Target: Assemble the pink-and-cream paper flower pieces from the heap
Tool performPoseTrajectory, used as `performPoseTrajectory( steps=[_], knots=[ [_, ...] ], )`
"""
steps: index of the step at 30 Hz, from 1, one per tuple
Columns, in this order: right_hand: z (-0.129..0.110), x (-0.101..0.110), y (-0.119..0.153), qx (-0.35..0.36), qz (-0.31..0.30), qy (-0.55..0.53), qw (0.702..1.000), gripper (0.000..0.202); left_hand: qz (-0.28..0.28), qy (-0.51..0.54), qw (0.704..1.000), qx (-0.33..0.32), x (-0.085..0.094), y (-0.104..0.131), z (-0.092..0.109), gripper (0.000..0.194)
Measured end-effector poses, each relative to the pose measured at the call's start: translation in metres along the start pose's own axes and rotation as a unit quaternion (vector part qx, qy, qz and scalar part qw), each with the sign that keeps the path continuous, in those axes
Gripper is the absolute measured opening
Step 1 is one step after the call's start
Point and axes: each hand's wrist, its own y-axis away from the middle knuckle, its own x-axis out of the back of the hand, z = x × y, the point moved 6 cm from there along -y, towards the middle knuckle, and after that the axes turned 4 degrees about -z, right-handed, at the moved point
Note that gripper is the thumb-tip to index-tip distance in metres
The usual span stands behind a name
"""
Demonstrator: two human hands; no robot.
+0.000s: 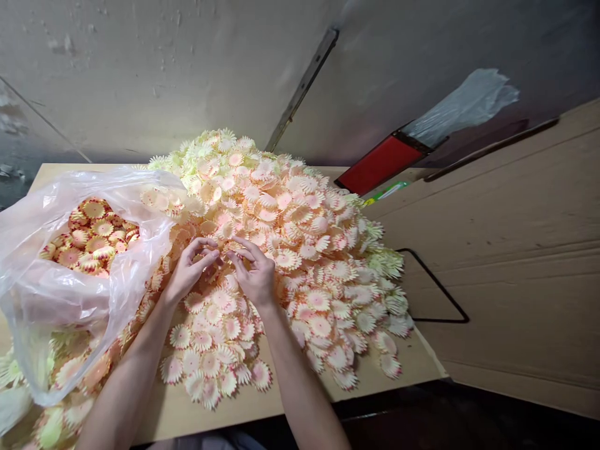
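The left hand [194,265] and right hand [254,272] meet near the middle of the frame, fingers narrowed and fingertips close together; whether a piece is pinched between them cannot be told. Around and below them spreads the heap of flower-shaped pieces [281,206], with red-tipped ones inside the plastic bag [60,290] at left.

A forearm swept sideways could snag the bag's loose film and spill its contents, or nudge outlying pieces over the front edge of the desk [164,412] at lower centre. The steep heap might slide if disturbed.

Cardboard [506,250] bounds the right; the wall [187,62] closes the top. Bare desk shows between the forearms.
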Motion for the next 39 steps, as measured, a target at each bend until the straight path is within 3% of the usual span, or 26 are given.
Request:
performPoseTrajectory(
  steps=[8,19,23,26,29,39],
  knots=[
    [-0.004,0.003,-0.002,-0.022,0.028,-0.032,0.999,0.029,-0.013,-0.002,1.0,0.004,-0.002,-0.001,0.0,0.033],
    [-0.012,-0.007,-0.003,-0.005,-0.022,0.006,1.0,0.019,-0.045,-0.044,0.998,-0.008,-0.008,0.001,0.006,0.034],
    [-0.013,-0.011,-0.003,-0.017,-0.065,0.004,0.998,0.02,-0.022,-0.074,0.996,-0.033,-0.005,0.0,0.01,0.033],
    [-0.011,-0.013,-0.002,-0.022,-0.086,-0.01,0.996,0.032,0.002,-0.083,0.996,-0.04,-0.002,0.0,0.01,0.032],
    [-0.011,-0.013,-0.001,-0.008,-0.09,-0.022,0.996,0.04,0.014,-0.068,0.997,-0.035,0.001,0.0,0.008,0.033],
    [-0.01,-0.009,0.0,-0.002,-0.086,-0.032,0.996,0.033,-0.027,-0.079,0.996,-0.023,-0.007,0.002,0.013,0.037]
  ],
)
